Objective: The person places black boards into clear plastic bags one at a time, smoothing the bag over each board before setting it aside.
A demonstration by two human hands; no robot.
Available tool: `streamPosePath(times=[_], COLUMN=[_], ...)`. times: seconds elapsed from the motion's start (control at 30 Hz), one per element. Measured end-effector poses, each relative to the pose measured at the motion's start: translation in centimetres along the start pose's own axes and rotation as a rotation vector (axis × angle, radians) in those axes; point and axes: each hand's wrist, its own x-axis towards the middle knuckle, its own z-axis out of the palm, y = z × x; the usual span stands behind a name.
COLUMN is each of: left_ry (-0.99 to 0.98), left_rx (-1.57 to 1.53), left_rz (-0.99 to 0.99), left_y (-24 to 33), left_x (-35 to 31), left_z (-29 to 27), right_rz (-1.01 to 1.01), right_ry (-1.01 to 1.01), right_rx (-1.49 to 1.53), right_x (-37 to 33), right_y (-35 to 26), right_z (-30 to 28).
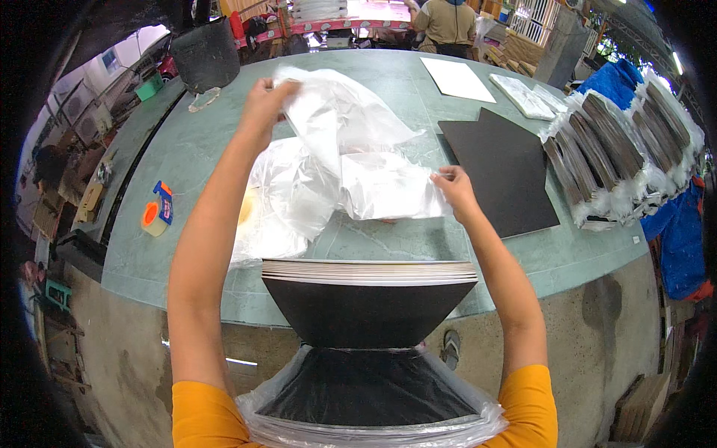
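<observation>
Both my hands hold a clear plastic bag [351,123] up above the green table [373,243]. My left hand [267,108] pinches its upper left edge, fingers closed. Lower down on the right, my right hand [454,187] grips another edge between thumb and fingers. More crumpled clear plastic [272,239] lies on the table beneath it. Close to me, a stack of black boards [366,299] with pale edges rests at the table's front edge. Nearer still is another black stack [366,388] wrapped in clear plastic.
Black sheets [504,175] lie to the right. Beyond them are plastic-wrapped bundles [605,149] and a white sheet [457,79]. An orange and blue tape dispenser [155,214] stands at left. A dark bin [205,60] is at the far left; a person [446,26] is at the back.
</observation>
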Motion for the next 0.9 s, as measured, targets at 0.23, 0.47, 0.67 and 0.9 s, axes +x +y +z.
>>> streamPosePath(times=[0.23,0.47,0.67,0.9], left_ry=[-0.238,0.229,1.003,-0.813], left_rx=[0.061,-0.62,1.22,0.623], left_rz=[-0.136,0.016,1.029,0.154], left_y=[-1.9,1.9,6.5,5.6], left_x=[-1.9,-3.0,-19.1,-29.2], left_z=[4.1,-6.5,-14.7,-7.8], right_rz=[-0.954,-0.772,-0.415,-0.511], right_ry=[-0.409,-0.491,-0.649,-0.232], right_rx=[-0.549,-0.851,-0.64,-0.063], right_x=[-1.2,-1.0,0.3,-9.0], right_y=[-5.9,-6.4,-5.0,-16.2], right_z=[2.9,6.5,6.2,-0.3])
